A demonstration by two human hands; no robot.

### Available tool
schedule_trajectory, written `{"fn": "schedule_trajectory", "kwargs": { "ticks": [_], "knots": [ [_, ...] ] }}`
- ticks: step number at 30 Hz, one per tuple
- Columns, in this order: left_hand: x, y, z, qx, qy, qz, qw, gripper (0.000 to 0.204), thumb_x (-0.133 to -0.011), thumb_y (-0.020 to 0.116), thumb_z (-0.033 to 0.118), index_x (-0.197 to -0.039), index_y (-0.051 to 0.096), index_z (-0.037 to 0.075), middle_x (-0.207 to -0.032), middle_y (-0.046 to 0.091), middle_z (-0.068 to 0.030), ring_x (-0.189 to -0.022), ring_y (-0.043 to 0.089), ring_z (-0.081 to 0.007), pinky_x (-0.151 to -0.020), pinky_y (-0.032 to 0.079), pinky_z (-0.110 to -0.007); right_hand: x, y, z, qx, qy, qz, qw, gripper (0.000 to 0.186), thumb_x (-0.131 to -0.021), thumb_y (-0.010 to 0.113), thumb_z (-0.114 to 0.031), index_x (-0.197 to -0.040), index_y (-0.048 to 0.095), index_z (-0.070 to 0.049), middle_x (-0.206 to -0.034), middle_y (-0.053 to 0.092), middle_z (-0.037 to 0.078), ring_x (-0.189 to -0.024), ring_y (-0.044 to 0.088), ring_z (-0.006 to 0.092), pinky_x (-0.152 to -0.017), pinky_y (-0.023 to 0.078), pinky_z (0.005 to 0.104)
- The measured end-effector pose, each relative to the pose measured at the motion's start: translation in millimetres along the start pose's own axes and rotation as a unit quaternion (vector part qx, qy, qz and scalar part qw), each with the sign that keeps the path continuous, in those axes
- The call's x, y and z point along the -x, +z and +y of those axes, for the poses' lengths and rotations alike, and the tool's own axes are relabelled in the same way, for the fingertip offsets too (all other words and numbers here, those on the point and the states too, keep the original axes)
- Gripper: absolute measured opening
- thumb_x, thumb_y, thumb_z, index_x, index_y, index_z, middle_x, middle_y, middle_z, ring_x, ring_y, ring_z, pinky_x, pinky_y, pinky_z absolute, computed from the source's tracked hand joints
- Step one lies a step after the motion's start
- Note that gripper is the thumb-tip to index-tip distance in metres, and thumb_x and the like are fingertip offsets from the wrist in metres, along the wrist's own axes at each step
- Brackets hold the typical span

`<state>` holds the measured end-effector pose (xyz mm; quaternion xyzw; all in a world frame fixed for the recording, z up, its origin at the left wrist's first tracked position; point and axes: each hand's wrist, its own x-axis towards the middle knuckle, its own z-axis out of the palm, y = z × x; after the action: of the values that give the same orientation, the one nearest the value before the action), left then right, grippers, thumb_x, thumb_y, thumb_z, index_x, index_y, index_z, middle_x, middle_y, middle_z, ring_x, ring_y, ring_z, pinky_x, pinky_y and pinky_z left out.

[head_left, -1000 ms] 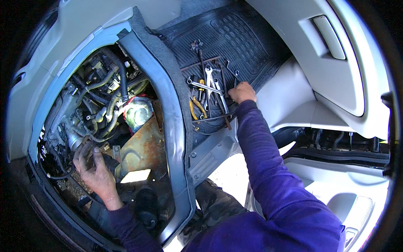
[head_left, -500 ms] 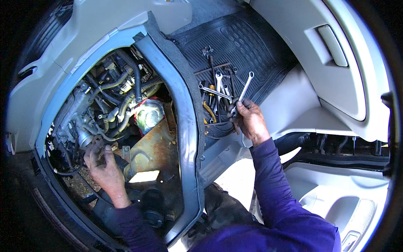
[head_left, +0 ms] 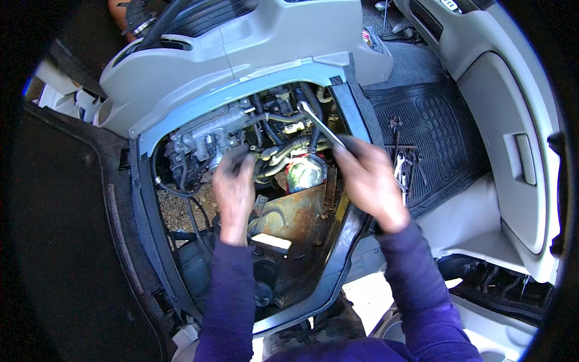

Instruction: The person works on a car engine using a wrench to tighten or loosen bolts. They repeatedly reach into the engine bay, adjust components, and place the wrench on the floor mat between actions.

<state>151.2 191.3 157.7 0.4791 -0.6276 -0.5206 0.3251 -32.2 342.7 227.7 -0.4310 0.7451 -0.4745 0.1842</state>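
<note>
My right hand (head_left: 368, 181) grips a silver wrench (head_left: 319, 127), which slants up over the hoses at the right side of an open engine bay (head_left: 151, 139). My left hand (head_left: 236, 184) is curled by the metal engine parts (head_left: 202, 133) at the bay's middle left; its dark fingertips hide whatever they hold, if anything. Between my hands lie ribbed hoses (head_left: 280, 151) and a shiny silvery object with red edging (head_left: 306, 174). Below them is a rusty metal plate (head_left: 292, 214).
Wrenches and other tools (head_left: 399, 161) lie on the black floor mat (head_left: 446, 133) at right, beside a pale door panel (head_left: 503, 157). A grey plastic console (head_left: 253, 39) borders the bay's far side. Part of another person's arm (head_left: 120, 15) shows at top left.
My right hand has lifted a wrench from the tool pile and carried it left over the bay. My left hand has shifted slightly, and the whole view has turned leftward.
</note>
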Motion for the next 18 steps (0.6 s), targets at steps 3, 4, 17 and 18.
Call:
{"fn": "schedule_trajectory", "kwargs": {
  "ticks": [3,4,17,18],
  "knots": [
    [-47.3,27.2,21.8,0.076,-0.028,-0.099,0.992,0.039,-0.096,0.06,0.022,-0.126,0.061,-0.003,-0.108,0.07,-0.0118,-0.085,0.064,-0.0162,-0.075,0.051,-0.03,-57.4,49.3,11.9,0.357,-0.135,0.013,0.924,0.02,-0.085,0.062,-0.015,-0.094,0.064,0.003,-0.08,0.064,0.014,-0.081,0.067,0.0289,-0.069,0.055,0.0413],
    [-64.5,36.8,26.8,0.107,-0.088,-0.135,0.981,0.042,-0.098,0.056,0.019,-0.131,0.055,-0.006,-0.12,0.066,-0.0177,-0.099,0.065,-0.0238,-0.086,0.053,-0.036,-73.8,63.5,17.8,0.402,-0.046,-0.051,0.913,0.016,-0.082,0.061,-0.014,-0.09,0.064,0.0,-0.087,0.066,0.017,-0.089,0.069,0.0304,-0.074,0.058,0.0422],
    [-99.3,69.9,10.9,0.345,-0.159,-0.154,0.912,0.05,-0.097,0.041,0.003,-0.145,0.034,-0.01,-0.142,0.048,-0.0254,-0.129,0.052,-0.0373,-0.111,0.04,-0.048,-100.0,81.8,76.3,0.081,0.078,-0.049,0.992,0.029,-0.089,0.058,-0.013,-0.104,0.062,0.011,-0.1,0.065,0.034,-0.102,0.062,0.048,-0.091,0.049,0.0486],
    [-98.9,70.1,12.6,0.341,-0.155,-0.153,0.914,0.05,-0.097,0.042,0.003,-0.145,0.033,-0.01,-0.142,0.048,-0.0258,-0.129,0.052,-0.0373,-0.11,0.041,-0.048,-101.0,81.5,77.1,0.076,0.072,-0.05,0.993,0.03,-0.089,0.058,-0.013,-0.104,0.062,0.012,-0.101,0.064,0.035,-0.102,0.062,0.0482,-0.091,0.049,0.0484]
  ]
}}
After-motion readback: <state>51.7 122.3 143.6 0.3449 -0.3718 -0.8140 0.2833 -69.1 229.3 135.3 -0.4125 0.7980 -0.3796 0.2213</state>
